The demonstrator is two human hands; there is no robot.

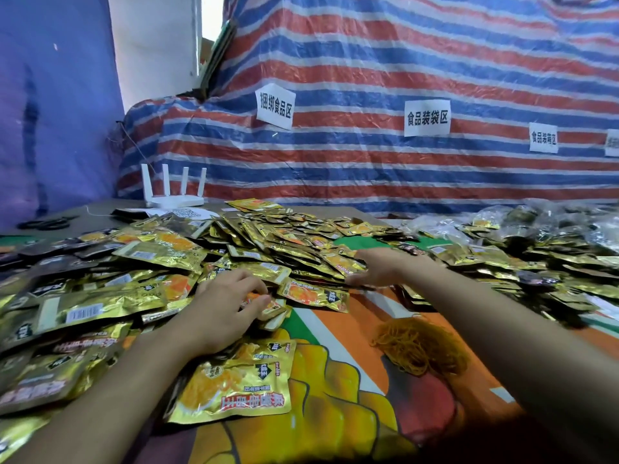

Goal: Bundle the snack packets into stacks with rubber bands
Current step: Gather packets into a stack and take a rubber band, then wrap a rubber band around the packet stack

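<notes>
Place: makeshift food-packing workroom.
Backdrop: striped tarpaulin (402, 61) hung as a wall.
Signs: paper labels (275, 106) pinned on it, naming zones for bundling and bagging food.
Stock: heaped gold snack packets (268, 236), loose rubber bands (418, 346).

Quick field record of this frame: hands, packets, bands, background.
left hand: fingers curled on held packets at the pile's near edge
right hand: lies on the packet pile, grip unclear
rubber bands: loose orange heap beside the right forearm, untouched
background: router, paper signs on striped tarp
</notes>
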